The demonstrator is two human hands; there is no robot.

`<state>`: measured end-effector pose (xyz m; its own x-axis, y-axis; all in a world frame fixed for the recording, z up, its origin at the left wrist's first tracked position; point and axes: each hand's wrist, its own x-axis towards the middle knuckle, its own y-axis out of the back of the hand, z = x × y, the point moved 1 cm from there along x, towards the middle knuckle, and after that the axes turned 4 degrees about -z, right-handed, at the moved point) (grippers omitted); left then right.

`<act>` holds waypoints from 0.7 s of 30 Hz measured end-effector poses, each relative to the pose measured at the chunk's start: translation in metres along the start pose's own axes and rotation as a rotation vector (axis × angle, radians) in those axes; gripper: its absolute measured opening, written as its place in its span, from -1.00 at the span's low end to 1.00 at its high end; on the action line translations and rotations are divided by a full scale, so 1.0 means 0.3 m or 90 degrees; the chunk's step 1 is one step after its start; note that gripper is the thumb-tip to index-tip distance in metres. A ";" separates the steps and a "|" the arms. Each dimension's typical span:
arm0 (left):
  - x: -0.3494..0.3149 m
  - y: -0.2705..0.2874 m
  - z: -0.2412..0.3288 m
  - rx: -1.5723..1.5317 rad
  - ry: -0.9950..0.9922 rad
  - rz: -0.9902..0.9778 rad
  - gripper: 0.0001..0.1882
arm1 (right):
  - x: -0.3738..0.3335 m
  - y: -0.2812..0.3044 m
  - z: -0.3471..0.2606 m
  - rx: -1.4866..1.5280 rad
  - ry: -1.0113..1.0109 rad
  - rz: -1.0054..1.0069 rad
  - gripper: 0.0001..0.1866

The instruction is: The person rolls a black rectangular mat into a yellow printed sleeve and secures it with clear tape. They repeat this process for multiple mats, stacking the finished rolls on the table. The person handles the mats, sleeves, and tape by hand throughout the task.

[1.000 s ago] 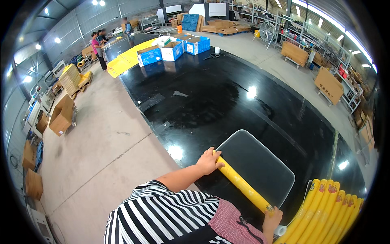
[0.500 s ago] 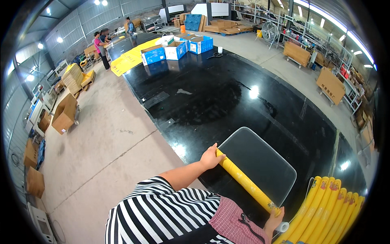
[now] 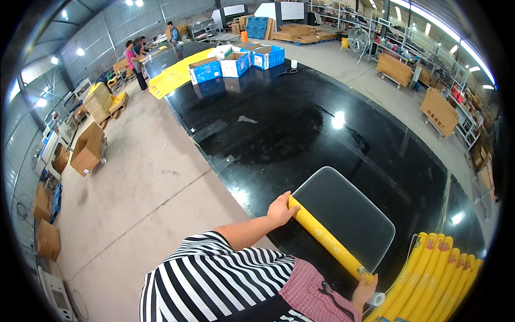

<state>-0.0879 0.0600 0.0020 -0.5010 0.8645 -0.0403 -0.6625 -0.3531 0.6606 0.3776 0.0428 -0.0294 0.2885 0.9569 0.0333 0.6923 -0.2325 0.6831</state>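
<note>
A yellow roll (image 3: pixel 328 239) lies slantwise on the black table, along the near edge of a clear, round-cornered sheet (image 3: pixel 351 212) with a pale rim. My left hand (image 3: pixel 280 210) is closed around the roll's far left end, thumb over the top. At its near right end, my right hand (image 3: pixel 365 291) grips the roll; part of that hand's fingers is hidden. Beside the right hand sits the end of a small white roll (image 3: pixel 377 299). Several more yellow rolls (image 3: pixel 424 276) in clear wrapping lie side by side at the lower right.
Blue-and-white boxes (image 3: pixel 236 65) stand at the table's far end near a yellow sheet (image 3: pixel 173 78), scissors (image 3: pixel 288 71) and a white tape roll (image 3: pixel 294 63). People (image 3: pixel 134 58) stand far left. A cardboard box (image 3: pixel 88 147) on wheels is on the left floor.
The view has shifted slightly, moving everything a little to the right in the picture. Both hands keep hold of the roll's ends, and the roll lies nearly as before against the sheet.
</note>
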 end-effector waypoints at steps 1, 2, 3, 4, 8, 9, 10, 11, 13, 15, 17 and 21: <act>0.013 -0.011 0.000 -0.001 -0.003 -0.007 -0.19 | -0.002 0.006 -0.003 -0.005 -0.006 -0.014 -0.33; 0.027 -0.016 -0.005 0.020 -0.011 -0.004 -0.19 | -0.010 0.013 -0.013 -0.010 -0.012 -0.027 -0.33; 0.042 -0.012 -0.013 0.041 -0.021 -0.003 -0.19 | -0.012 0.022 -0.020 -0.015 -0.021 -0.039 -0.32; 0.047 -0.029 -0.006 0.058 -0.036 -0.015 -0.20 | -0.009 0.029 -0.002 0.031 0.015 -0.055 -0.29; 0.110 -0.040 0.007 0.224 -0.074 -0.009 -0.46 | -0.025 0.021 -0.113 -0.268 0.105 -0.081 -0.29; 0.120 -0.039 0.048 0.304 -0.046 -0.031 -0.45 | -0.008 0.015 -0.159 -0.276 0.072 -0.090 -0.32; 0.130 -0.050 0.074 0.362 -0.035 -0.041 -0.41 | 0.023 -0.031 -0.076 -0.405 0.195 0.006 -0.35; 0.143 -0.052 0.107 0.391 -0.029 -0.053 -0.36 | 0.033 0.005 -0.164 -0.390 0.185 -0.054 -0.38; 0.177 -0.083 0.135 0.399 -0.059 -0.035 -0.35 | 0.033 -0.032 -0.340 -0.334 0.216 -0.194 -0.38; 0.235 -0.121 0.170 0.374 -0.049 -0.015 -0.40 | -0.002 -0.102 -0.370 -0.351 0.283 -0.238 -0.33; 0.256 -0.152 0.185 0.362 -0.101 0.052 -0.46 | 0.034 -0.150 -0.363 -0.421 0.280 -0.221 -0.28; 0.198 -0.182 0.307 0.327 -0.341 0.071 -0.69 | 0.247 -0.198 -0.426 -0.469 0.138 -0.312 -0.28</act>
<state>-0.0301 0.1637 0.0326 -0.1234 0.9354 0.3314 -0.2138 -0.3512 0.9116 0.2732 0.1496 0.0258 -0.1098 0.9481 -0.2984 0.0852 0.3081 0.9475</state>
